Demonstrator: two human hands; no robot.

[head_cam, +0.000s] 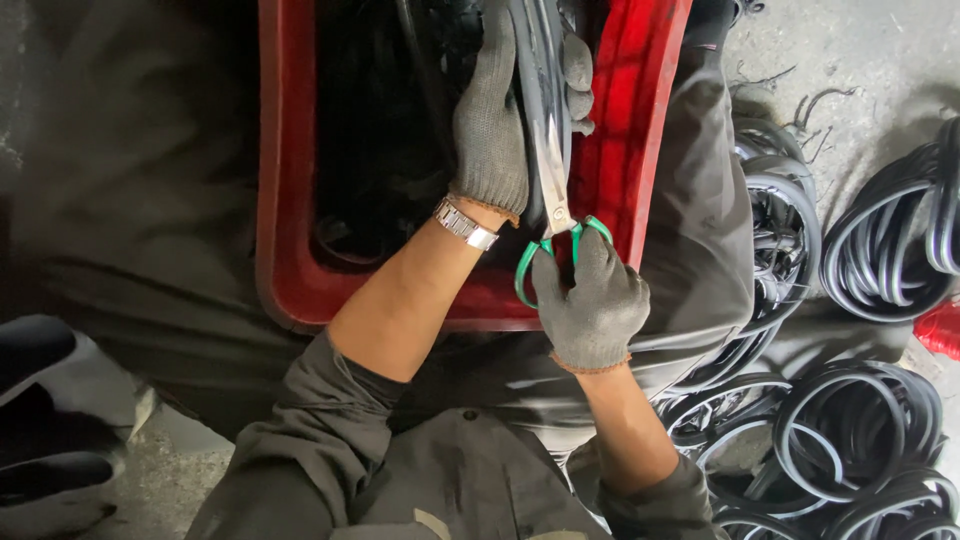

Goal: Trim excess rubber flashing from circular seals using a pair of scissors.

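My right hand (592, 308) gripped green-handled scissors (553, 195), blades along a black rubber strip (533, 70) that my left hand (492, 120) clasped over a red bin (640, 90). Coiled black rubber rings (850, 440) lay on the grey concrete floor (860, 70) to my right.

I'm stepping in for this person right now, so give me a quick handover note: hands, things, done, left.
Left hand: gloved, grip closed on a black rubber strip over the red bin.
Right hand: gloved, in the green-handled scissors, blades along the strip.
Black rubber rings lie piled on the floor at the right.
Done: cannot tell how far the cut has gone.
Left: finishing this cut, seemingly.
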